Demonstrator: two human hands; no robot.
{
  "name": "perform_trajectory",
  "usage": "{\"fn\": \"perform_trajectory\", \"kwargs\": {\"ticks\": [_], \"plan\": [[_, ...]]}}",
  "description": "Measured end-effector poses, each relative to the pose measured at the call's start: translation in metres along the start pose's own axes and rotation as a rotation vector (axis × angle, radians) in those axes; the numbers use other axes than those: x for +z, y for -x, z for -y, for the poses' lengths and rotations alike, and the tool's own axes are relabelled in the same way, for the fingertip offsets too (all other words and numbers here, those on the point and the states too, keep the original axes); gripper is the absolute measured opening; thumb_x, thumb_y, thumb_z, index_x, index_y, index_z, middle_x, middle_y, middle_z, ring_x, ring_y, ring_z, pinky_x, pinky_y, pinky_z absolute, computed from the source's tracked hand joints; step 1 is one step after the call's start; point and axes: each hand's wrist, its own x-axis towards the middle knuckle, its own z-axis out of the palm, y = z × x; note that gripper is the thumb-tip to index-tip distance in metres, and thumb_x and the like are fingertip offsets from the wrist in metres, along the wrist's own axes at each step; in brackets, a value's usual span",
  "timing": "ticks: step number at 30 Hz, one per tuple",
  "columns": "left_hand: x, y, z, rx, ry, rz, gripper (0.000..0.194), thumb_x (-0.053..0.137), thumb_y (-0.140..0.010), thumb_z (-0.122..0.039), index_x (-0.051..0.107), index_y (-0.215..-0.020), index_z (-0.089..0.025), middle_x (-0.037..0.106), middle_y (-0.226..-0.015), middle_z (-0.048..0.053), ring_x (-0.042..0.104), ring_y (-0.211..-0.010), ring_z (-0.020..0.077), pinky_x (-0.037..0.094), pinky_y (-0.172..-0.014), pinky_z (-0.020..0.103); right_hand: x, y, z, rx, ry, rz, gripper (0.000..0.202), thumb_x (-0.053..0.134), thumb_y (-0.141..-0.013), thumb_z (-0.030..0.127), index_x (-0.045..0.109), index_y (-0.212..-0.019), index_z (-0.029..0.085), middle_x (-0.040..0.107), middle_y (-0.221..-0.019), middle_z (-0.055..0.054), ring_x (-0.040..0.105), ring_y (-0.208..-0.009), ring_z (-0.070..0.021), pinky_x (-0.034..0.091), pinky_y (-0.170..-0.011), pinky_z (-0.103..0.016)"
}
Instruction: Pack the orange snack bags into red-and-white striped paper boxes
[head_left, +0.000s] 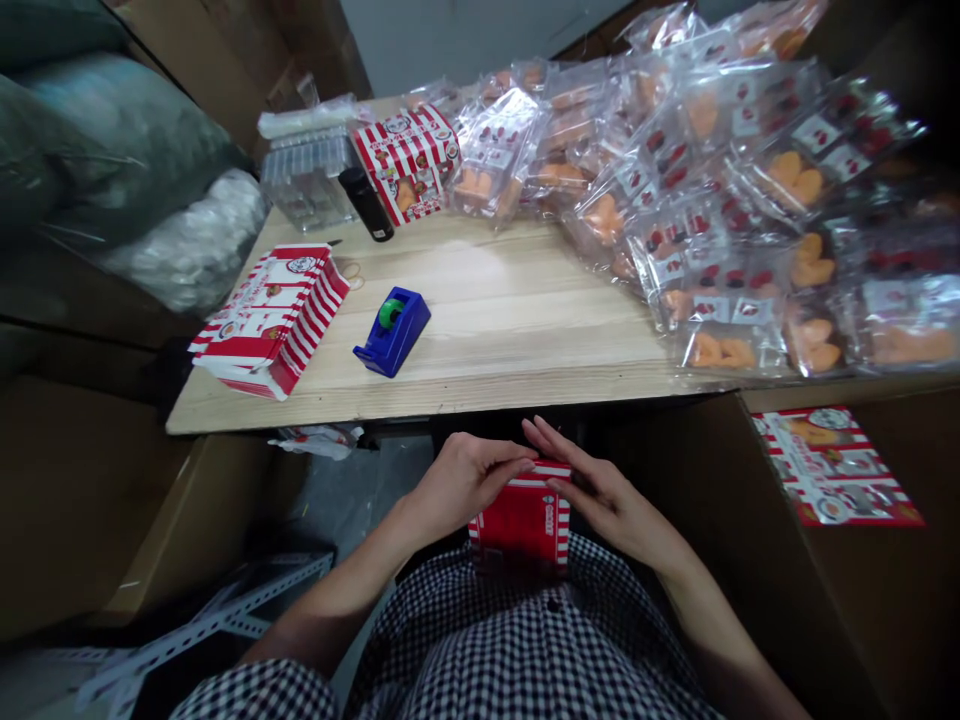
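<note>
A red box with white stripes (pixel 519 530) is held upright against my checked clothing, in front of the table's edge. My left hand (pixel 471 483) pinches its top left edge between thumb and fingers. On the other side my right hand (pixel 592 492) grips the top right corner, thumb on the near face and fingers stretched behind the top. The far side of the box and its bottom are hidden from me.
On the wooden table (pixel 480 350) lie a blue tape dispenser (pixel 393 332), a stack of striped cartons (pixel 271 318), a black cylinder (pixel 366 204) and a pile of clear packets with orange pieces (pixel 675 200). A cardboard box (pixel 855 570) at right bears a striped package (pixel 838 466).
</note>
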Motion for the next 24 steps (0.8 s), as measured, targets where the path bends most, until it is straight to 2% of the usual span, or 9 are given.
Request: {"fn": "perform_trajectory", "kwargs": {"ticks": [4,6,8,11,17,20,22,24], "plan": [[-0.006,-0.002,0.003,0.051,-0.030,0.054,0.030,0.051,-0.100,-0.029,0.076,-0.114,-0.021,0.079,-0.090,0.005,0.073,-0.077,0.0171,0.055,-0.077,0.026,-0.003,-0.003,-0.002,0.011,-0.030,0.026,0.051,0.054,-0.102,0.031,0.042,-0.150,0.040,0.042,-0.159,0.003,0.039,-0.147,-0.0239,0.029,-0.123,-0.051],[-0.008,-0.001,0.005,0.094,-0.060,0.087,0.031,0.048,-0.102,-0.028,0.073,-0.118,-0.021,0.078,-0.098,0.006,0.073,-0.087,0.0181,0.055,-0.085,0.028,-0.004,-0.004,-0.006,-0.004,-0.053,0.022,0.042,0.054,-0.102,0.031,0.052,-0.144,0.039,0.044,-0.157,0.002,0.041,-0.146,-0.0246,0.031,-0.122,-0.052],[-0.009,0.001,0.006,0.151,-0.113,0.108,0.032,0.050,-0.101,-0.030,0.068,-0.126,-0.022,0.075,-0.115,0.007,0.070,-0.106,0.0208,0.053,-0.097,0.034,-0.005,-0.003,-0.011,-0.025,-0.061,0.007,0.039,0.053,-0.102,0.030,0.057,-0.140,0.038,0.044,-0.157,0.002,0.040,-0.146,-0.0252,0.030,-0.122,-0.053],[-0.007,0.004,0.009,0.210,-0.205,0.108,0.038,0.056,-0.099,-0.034,0.060,-0.134,-0.022,0.068,-0.132,0.008,0.062,-0.124,0.0226,0.048,-0.107,0.040,-0.006,-0.003,-0.016,-0.024,-0.026,0.009,0.041,0.052,-0.103,0.030,0.055,-0.142,0.038,0.041,-0.159,0.001,0.039,-0.147,-0.0252,0.027,-0.123,-0.053],[0.001,0.005,0.023,0.253,-0.195,0.117,0.035,0.051,-0.101,-0.025,0.060,-0.134,-0.022,0.064,-0.139,0.008,0.057,-0.131,0.0190,0.043,-0.113,0.040,-0.009,0.002,-0.016,-0.012,0.092,0.052,0.041,0.045,-0.105,0.029,0.051,-0.145,0.039,0.033,-0.163,0.002,0.035,-0.149,-0.0246,0.023,-0.124,-0.052],[0.002,0.010,0.033,0.212,-0.087,0.010,0.039,0.059,-0.097,-0.027,0.061,-0.136,-0.023,0.065,-0.138,0.008,0.057,-0.132,0.0201,0.044,-0.114,0.040,-0.011,0.008,-0.017,-0.010,0.106,-0.023,0.037,0.050,-0.103,0.030,0.058,-0.139,0.038,0.046,-0.156,-0.001,0.045,-0.143,-0.0248,0.032,-0.121,-0.050],[0.001,0.016,0.039,0.118,0.008,-0.123,0.040,0.066,-0.093,-0.030,0.064,-0.133,-0.024,0.068,-0.133,0.008,0.062,-0.126,0.0215,0.049,-0.109,0.040,-0.011,0.010,-0.019,-0.007,0.106,-0.102,0.032,0.057,-0.100,0.031,0.066,-0.131,0.036,0.060,-0.144,-0.003,0.055,-0.134,-0.0251,0.041,-0.116,-0.048],[0.000,0.021,0.044,0.046,0.093,-0.202,0.036,0.068,-0.091,-0.030,0.069,-0.127,-0.024,0.072,-0.127,0.008,0.067,-0.119,0.0218,0.053,-0.104,0.039,-0.008,0.009,-0.019,-0.005,0.092,-0.157,0.026,0.065,-0.095,0.031,0.072,-0.120,0.034,0.069,-0.130,-0.004,0.064,-0.122,-0.0250,0.049,-0.107,-0.045]]}}
